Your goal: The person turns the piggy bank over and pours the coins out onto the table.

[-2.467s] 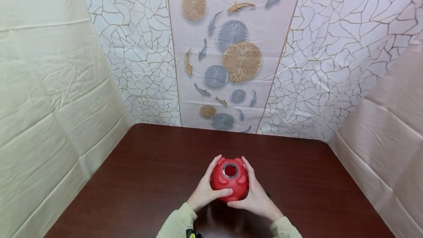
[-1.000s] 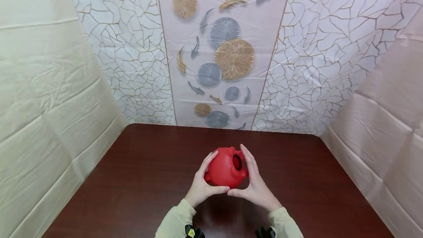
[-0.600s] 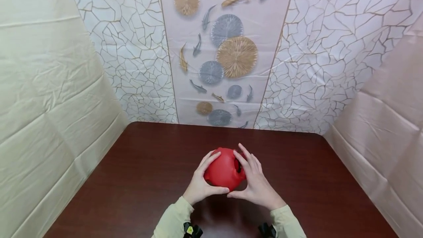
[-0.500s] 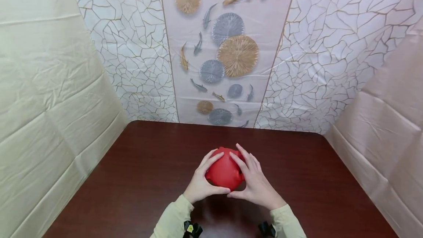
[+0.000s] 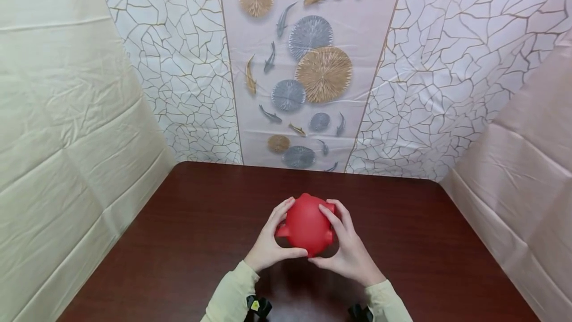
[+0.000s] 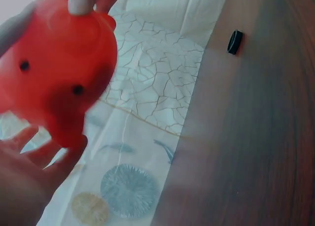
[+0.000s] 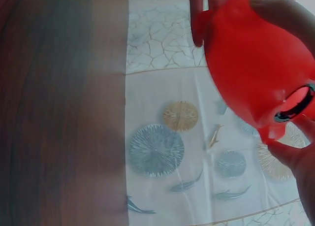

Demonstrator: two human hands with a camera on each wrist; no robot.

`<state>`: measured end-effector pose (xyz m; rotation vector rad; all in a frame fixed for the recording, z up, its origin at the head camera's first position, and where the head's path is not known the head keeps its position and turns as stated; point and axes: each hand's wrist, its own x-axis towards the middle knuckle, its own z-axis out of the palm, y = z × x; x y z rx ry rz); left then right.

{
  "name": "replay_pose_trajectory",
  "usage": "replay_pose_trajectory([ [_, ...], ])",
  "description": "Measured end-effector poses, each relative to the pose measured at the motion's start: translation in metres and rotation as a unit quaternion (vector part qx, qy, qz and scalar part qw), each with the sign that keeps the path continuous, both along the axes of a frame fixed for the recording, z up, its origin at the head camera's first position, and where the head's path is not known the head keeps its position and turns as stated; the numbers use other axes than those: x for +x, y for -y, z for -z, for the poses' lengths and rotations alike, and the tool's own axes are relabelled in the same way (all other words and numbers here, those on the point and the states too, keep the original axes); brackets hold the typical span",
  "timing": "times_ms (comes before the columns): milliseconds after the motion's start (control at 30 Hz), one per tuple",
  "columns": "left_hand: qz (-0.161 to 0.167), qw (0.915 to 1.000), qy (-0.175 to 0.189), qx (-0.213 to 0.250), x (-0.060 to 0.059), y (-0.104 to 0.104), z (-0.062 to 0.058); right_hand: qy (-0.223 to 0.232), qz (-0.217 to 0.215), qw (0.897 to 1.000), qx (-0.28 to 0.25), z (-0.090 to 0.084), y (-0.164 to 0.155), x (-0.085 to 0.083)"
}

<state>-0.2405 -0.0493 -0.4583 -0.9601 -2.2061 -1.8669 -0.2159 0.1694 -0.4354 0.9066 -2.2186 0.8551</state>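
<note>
A red piggy bank (image 5: pixel 308 225) is held up above the table between both hands. My left hand (image 5: pixel 271 242) grips its left side, fingers at the far side and thumb at the near side. My right hand (image 5: pixel 350 250) grips the right side, its thumb close to the left one. In the left wrist view the piggy bank (image 6: pixel 61 44) shows two black dots like eyes. The right wrist view shows a dark-rimmed round opening (image 7: pixel 298 105) in its body, beside the right-hand fingers; the head view hides it.
Below is a dark brown table (image 5: pixel 214 202). A small black round cap-like piece (image 6: pixel 235 42) lies on it in the left wrist view. Patterned cloth (image 5: pixel 321 73) hangs behind the table, and pale cloth (image 5: pixel 67 138) hangs at the sides.
The piggy bank has turned: its opening faced the head camera, then the right, and is now out of sight there. The right-hand fingers have shifted over its side. Both hands kept hold.
</note>
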Motion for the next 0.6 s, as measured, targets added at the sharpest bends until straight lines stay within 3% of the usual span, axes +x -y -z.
replay_pose_trajectory([
  [200,0.049,0.9942,0.086,0.043,-0.002,0.005,0.001,-0.015,-0.05,0.99,-0.129,0.003,0.002,0.0],
  [367,0.09,0.9865,0.117,0.07,-0.002,0.001,-0.007,0.047,-0.1,0.974,-0.196,0.007,0.003,0.002],
  [467,0.085,0.9874,0.109,0.076,-0.001,-0.002,-0.011,0.109,-0.103,0.966,-0.212,0.012,0.004,0.003],
  [600,0.037,0.9922,0.101,0.064,0.0,-0.002,-0.011,0.168,-0.074,0.965,-0.189,0.017,0.004,0.002],
])
